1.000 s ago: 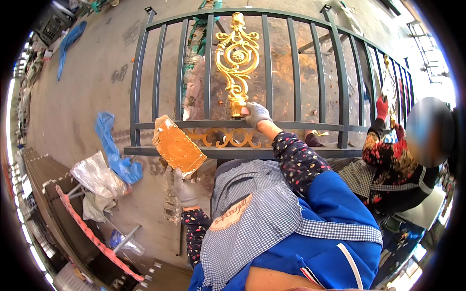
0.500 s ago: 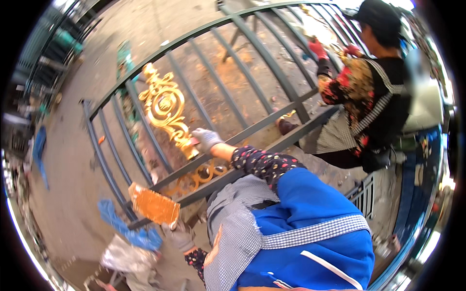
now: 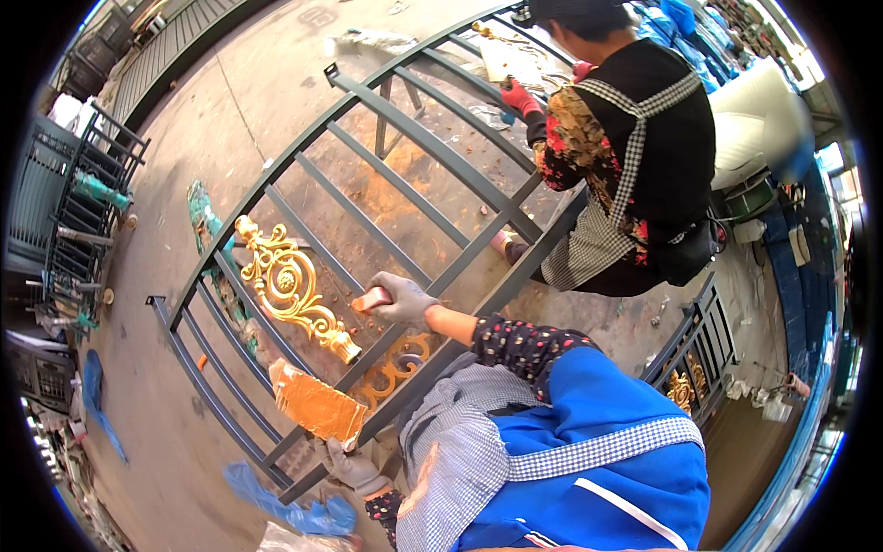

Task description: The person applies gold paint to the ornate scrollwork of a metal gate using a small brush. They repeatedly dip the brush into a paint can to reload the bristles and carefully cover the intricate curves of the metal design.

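Note:
My left hand (image 3: 352, 467), in a grey glove, grips the lower edge of a board (image 3: 317, 405) smeared with orange-gold paint, held over the near-left rails. My gloved right hand (image 3: 402, 301) is closed round a short flat paintbrush (image 3: 372, 299) with an orange tip. A shiny gold scroll ornament (image 3: 287, 281) is set among the bars of a dark grey metal railing (image 3: 377, 164). The brush is to the right of the ornament's lower end, with a gap between them. A duller gold ring scroll (image 3: 394, 368) lies between the lower rails, beneath my right forearm.
A co-worker (image 3: 635, 156) in red gloves sits at the railing's far right, handling another gold ornament. Blue plastic sheeting (image 3: 294, 501) lies on the floor at the near left. More railings (image 3: 69, 202) are stacked at far left; another with gold ornaments (image 3: 692, 354) stands right.
My right hand and the brush have drawn back from the gold ornament. The whole view has shifted, and the board now appears a little farther right and lower.

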Demonstrator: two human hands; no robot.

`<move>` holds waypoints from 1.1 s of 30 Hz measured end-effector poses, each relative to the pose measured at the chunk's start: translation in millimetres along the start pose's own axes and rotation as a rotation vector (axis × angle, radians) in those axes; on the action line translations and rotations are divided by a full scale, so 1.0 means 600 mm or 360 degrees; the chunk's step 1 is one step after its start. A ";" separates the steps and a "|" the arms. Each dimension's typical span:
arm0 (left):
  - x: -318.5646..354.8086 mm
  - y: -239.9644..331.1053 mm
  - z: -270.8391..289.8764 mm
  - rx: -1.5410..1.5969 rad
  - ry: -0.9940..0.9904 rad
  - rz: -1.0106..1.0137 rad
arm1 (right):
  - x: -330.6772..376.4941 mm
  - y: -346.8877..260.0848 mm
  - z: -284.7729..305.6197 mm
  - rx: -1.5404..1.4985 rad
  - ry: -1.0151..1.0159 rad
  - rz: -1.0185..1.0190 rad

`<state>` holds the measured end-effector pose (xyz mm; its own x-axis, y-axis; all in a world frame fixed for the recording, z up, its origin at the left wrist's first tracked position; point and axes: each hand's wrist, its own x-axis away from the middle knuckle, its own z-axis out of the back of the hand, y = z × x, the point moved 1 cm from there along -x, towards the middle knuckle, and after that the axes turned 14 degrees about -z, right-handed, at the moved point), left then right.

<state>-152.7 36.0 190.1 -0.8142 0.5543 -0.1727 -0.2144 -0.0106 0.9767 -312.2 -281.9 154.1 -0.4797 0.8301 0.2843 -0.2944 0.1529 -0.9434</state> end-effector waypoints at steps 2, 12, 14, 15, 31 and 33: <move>-0.012 0.021 -0.049 0.0443 0.0007 0.0065 | 0.045 0.004 0.045 -0.0032 0.0051 -0.0033; -0.053 0.064 -0.158 0.0697 -0.0839 0.0247 | 0.360 -0.015 0.146 -0.1896 0.0044 -0.0305; -0.041 0.070 -0.178 0.0705 -0.0918 0.0257 | 0.400 -0.004 0.151 -0.1902 0.0151 -0.0321; -0.035 0.073 -0.189 0.0721 -0.0964 0.0259 | 0.420 -0.001 0.157 -0.1898 0.0212 -0.0319; 0.347 0.235 -0.439 0.0735 -0.2080 0.0338 | 0.829 0.188 0.376 -0.1768 0.1366 0.0032; 0.430 0.247 -0.493 0.0695 -0.2255 0.0435 | 0.909 0.245 0.422 -0.1766 0.1544 0.0063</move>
<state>-554.2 -68.5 252.3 0.4332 0.9009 0.0288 0.2341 -0.1433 0.9616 -825.9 57.4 213.9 0.3888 0.8012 0.4549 0.6898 0.0741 -0.7202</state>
